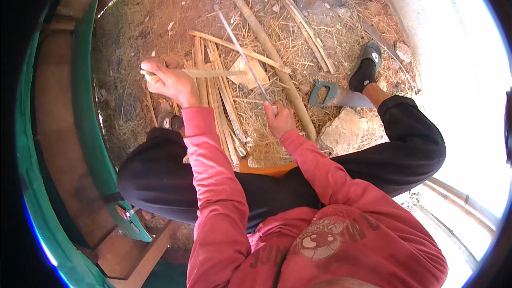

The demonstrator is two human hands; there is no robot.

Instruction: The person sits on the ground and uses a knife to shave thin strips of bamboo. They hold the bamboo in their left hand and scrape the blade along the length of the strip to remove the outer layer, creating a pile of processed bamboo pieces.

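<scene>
My left hand point(169, 79) is closed round one end of a thin wooden stick point(216, 73), which points to the right. In my right hand point(280, 120) is the handle of a long knife point(242, 53). Its narrow blade slants up and to the left, past the far side of the stick's tip. From this angle I cannot tell whether blade and stick touch. Below both lies a flat piece of wood point(255, 74). Several wooden strips point(216, 101) lie on the ground beneath my left hand, partly hidden by the stick and my sleeve.
A round pole point(266, 42) runs diagonally across the straw-strewn ground. Right of it are a hand saw point(324, 95) with a teal handle, a large stone point(344, 129) and more wood strips point(306, 29). Green-edged boards point(85, 90) stand at the left, a pale wall point(448, 37) at the right.
</scene>
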